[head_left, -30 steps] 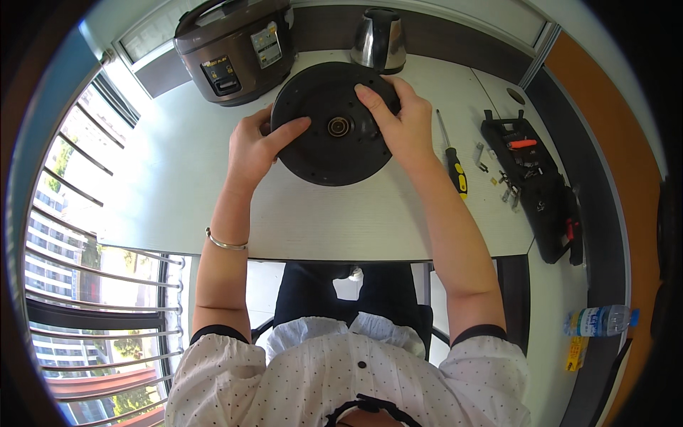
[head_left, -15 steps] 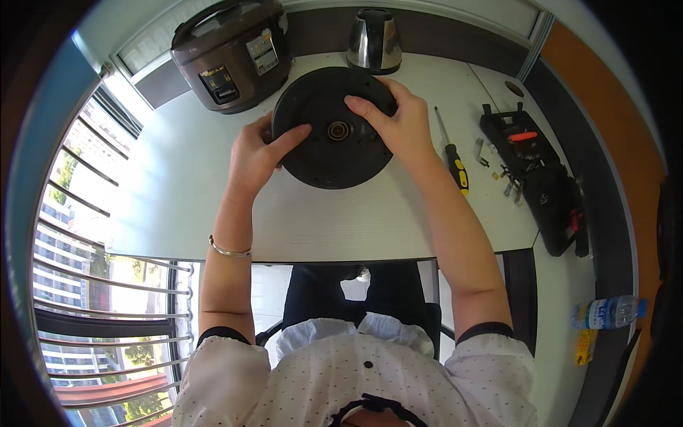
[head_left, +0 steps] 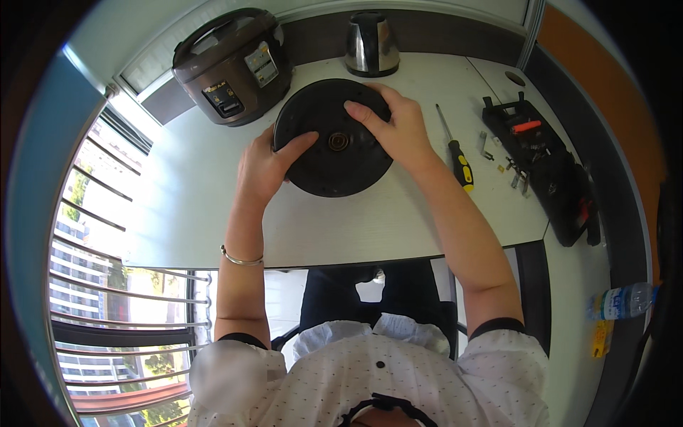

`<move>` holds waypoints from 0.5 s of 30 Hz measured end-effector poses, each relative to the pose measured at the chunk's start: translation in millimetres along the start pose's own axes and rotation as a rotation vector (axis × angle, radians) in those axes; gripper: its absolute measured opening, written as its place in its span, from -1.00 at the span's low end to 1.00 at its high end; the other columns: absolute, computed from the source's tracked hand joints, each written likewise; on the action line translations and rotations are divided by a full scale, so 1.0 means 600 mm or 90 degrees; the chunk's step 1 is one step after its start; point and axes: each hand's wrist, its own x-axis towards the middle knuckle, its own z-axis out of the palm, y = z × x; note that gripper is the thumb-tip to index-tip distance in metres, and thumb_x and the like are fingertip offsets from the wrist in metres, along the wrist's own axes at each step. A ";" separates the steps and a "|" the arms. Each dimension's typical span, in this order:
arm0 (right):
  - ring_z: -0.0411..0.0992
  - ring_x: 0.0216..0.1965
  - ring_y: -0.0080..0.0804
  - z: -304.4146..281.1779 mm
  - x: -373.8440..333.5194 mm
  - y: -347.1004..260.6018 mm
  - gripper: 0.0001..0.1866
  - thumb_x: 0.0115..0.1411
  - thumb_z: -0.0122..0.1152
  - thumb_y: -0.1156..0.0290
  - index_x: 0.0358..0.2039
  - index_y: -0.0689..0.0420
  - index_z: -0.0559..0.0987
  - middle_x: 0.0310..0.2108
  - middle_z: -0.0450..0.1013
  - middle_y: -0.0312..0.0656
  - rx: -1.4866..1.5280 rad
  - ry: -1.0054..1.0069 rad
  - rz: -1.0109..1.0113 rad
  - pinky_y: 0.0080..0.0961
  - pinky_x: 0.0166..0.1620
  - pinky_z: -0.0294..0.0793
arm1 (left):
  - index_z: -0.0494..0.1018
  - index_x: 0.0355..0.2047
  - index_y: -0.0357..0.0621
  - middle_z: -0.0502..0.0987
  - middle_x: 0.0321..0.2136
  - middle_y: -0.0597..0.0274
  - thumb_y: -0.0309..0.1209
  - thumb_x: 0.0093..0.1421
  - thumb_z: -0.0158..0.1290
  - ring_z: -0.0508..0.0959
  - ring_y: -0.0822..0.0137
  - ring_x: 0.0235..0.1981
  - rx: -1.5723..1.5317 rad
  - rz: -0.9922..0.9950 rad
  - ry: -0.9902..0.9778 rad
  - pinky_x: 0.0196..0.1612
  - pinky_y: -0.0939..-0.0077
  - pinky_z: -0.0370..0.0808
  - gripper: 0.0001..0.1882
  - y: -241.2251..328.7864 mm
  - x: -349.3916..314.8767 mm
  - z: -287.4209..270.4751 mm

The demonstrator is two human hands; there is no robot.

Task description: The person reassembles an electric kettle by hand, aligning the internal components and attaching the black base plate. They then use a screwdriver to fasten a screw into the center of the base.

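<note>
Disc (head_left: 334,178), black, is up over the white table (head_left: 348,231), left hand (head_left: 265,162) and right hand (head_left: 402,128) gripping opposite sides, thumbs on its face, half-curled fingers mostly hidden behind the rim, likely to keep it steady, screwdriver (head_left: 461,164) lying to the right.

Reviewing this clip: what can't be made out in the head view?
- Black disc, far face: head view, turned away from camera.
- Left hand and right hand, fingertips except thumbs: head view, behind the disc.
- Small parts beside black tool case: head view, too small to identify.
</note>
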 end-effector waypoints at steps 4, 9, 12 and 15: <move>0.53 -0.36 -0.18 -0.004 -0.004 -0.001 -0.46 0.06 0.26 0.04 -0.20 0.32 0.54 -0.41 0.54 0.01 -0.011 0.004 -0.006 -0.46 -0.23 0.48 | 0.53 -0.27 -0.26 0.55 -0.57 0.16 0.02 -0.06 0.15 0.51 0.37 -0.58 0.004 -0.002 -0.002 -0.53 0.54 0.41 -0.44 0.003 -0.001 -0.002; 0.52 -0.30 -0.24 -0.004 -0.007 0.007 -0.47 0.12 0.22 0.08 -0.12 0.32 0.50 -0.33 0.54 0.02 0.061 -0.011 0.005 -0.49 -0.17 0.46 | 0.53 -0.25 -0.28 0.56 -0.54 0.14 -0.02 -0.06 0.17 0.54 0.36 -0.55 -0.029 0.016 0.018 -0.50 0.55 0.42 -0.45 -0.021 0.004 0.004; 0.50 -0.25 -0.29 -0.005 -0.007 0.019 -0.48 0.15 0.19 0.09 -0.09 0.32 0.49 -0.28 0.53 0.01 0.092 -0.020 0.036 -0.51 -0.13 0.43 | 0.52 -0.25 -0.29 0.56 -0.54 0.14 -0.04 -0.06 0.19 0.54 0.37 -0.53 0.021 0.045 0.061 -0.49 0.56 0.42 -0.46 -0.026 0.008 0.016; 0.48 -0.21 -0.33 -0.006 -0.005 0.024 -0.47 0.16 0.18 0.09 -0.08 0.32 0.48 -0.25 0.53 -0.02 0.118 -0.023 0.068 -0.52 -0.10 0.42 | 0.51 -0.27 -0.34 0.55 -0.55 0.12 -0.05 -0.05 0.20 0.54 0.37 -0.55 -0.032 0.014 0.063 -0.52 0.57 0.41 -0.45 -0.028 0.012 0.015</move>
